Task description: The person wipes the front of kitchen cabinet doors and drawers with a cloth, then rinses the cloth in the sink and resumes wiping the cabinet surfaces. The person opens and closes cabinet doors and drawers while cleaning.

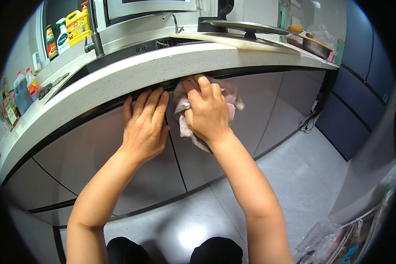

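The right hand squeezes a soft, light, floppy pink rag, best grabbed in a bunch, against the top of the grey cupboard door, while the left hand lies flat and open beside it.

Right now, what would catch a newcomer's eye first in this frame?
The two bare hands at centre: the right hand presses a crumpled pinkish-grey cloth against the top edge of the grey cabinet doors, just under the pale speckled countertop. The left hand lies flat on the door beside it. A yellow detergent bottle stands at the upper left.
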Motion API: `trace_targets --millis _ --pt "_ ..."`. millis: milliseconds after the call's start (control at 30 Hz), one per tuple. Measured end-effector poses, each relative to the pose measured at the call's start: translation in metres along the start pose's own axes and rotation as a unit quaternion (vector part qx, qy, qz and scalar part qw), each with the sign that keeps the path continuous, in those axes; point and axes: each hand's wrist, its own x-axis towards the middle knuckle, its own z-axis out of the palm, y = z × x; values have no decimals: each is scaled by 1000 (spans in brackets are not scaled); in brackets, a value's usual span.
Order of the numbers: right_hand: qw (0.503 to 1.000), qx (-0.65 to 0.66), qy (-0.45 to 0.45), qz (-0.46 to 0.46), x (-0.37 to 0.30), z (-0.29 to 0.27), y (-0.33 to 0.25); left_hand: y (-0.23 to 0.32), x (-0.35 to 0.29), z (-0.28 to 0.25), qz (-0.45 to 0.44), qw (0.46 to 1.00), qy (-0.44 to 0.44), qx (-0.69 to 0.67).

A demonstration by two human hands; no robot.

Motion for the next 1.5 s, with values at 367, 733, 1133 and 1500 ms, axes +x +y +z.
trace_targets --millis 367,733,1133,1500 --pt "505 708 56 490 22 -18 3 8 4 13 -31 997 56 -50" --pt "324 832 42 448 11 -45 5 3 5 17 24 962 187 -199" --pt "698 626 171 303 -5 -158 42 95 6 -23 -157 825 142 -524" --pt "965 244 -64 -74 23 -155 50 124 5 -51 -43 853 109 -508"
